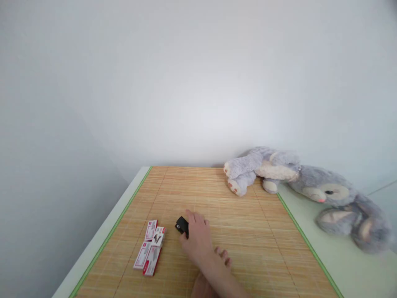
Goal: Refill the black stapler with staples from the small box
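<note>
My right hand point(198, 238) reaches in from the lower right, with its thumb and fingers closed around a small black stapler point(182, 225). Only the stapler's left end shows, with a pale mark on it; the hand covers the rest, so its kind is judged from shape. My left hand point(223, 256) lies beneath the right forearm and is partly hidden by it. Its visible fingers are apart and appear to hold nothing. To the left of the stapler, several small white and pink-red boxes point(142, 255) lie grouped together on the bamboo mat point(248, 265).
A grey plush toy point(242, 165) lies along the back right, its legs on the mat and its head over the pale tabletop point(347, 265). Green edging point(305, 236) borders the mat. A white wall point(186, 82) rises behind the table.
</note>
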